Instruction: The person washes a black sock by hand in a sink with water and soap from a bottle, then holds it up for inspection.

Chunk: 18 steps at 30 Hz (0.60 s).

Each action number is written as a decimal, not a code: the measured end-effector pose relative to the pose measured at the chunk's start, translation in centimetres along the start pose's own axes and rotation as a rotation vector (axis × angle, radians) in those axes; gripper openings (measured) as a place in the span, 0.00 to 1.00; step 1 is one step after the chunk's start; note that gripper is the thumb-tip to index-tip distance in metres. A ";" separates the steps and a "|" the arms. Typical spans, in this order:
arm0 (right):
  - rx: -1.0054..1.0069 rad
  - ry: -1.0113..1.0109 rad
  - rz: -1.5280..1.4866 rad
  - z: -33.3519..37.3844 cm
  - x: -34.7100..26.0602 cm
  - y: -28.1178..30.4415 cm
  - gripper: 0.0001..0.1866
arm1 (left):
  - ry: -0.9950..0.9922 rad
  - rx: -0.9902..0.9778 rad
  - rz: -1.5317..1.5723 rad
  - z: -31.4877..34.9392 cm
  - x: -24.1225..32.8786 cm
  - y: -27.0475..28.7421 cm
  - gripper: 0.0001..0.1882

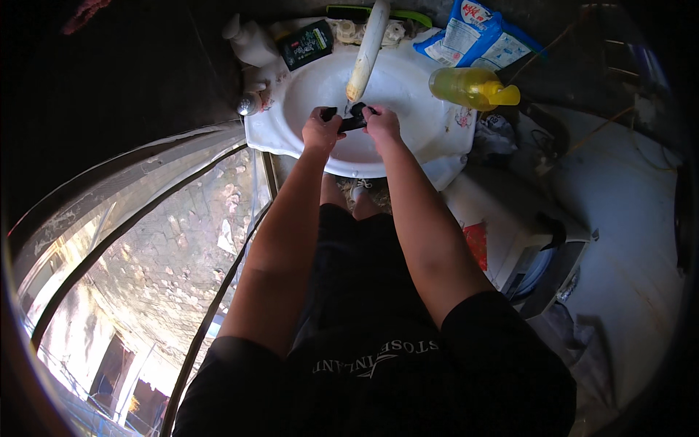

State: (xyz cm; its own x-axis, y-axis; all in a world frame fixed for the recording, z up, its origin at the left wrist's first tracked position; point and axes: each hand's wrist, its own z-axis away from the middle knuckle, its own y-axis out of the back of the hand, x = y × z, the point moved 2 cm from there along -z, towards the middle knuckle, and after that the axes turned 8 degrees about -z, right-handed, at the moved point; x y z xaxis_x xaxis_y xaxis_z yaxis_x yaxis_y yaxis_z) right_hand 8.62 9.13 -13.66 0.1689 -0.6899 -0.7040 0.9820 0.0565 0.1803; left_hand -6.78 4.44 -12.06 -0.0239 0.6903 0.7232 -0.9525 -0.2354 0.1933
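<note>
Both hands are meeting over the sink [306, 84], with a black piece [354, 123] stretching between them above the basin, near the lower end of a white pipe [368, 47]. The left hand [319, 131] is gripping the piece's left end, its fingers curling closed around it. The right hand [383, 124] is pinching the other end, thumb and fingers closing on it with little or no gap showing. Holding it at both ends is probably keeping it level and steady, and the nearly straight arms are letting it hang out over the bowl rather than over the near edge. Whether the piece is stiff or soft is hard to tell, as the hands are hiding its ends.

The bottles and packs are sitting around the rim, which is likely leaving the bowl free for the hands. A white bottle [253, 44] and a dark green pack [306, 45] are occupying the far left corner. A blue packet [470, 36] is lying at the far right corner; nearer along the right edge, a yellow bottle [460, 87] is pointing its cap away from the basin.
</note>
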 end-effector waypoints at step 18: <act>-0.139 -0.143 -0.144 -3.9 0.5 2.5 0.15 | -0.726 0.192 -1.122 -0.5 -0.5 3.5 0.19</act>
State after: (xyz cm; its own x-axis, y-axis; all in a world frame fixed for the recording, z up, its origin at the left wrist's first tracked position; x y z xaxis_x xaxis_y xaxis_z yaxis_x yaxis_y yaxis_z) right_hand 11.54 11.70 -16.26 0.0223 -0.7928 -0.6091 0.9990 0.0419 -0.0179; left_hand -10.26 3.60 -12.04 0.9549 0.0712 0.2883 -0.2936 0.0804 0.9525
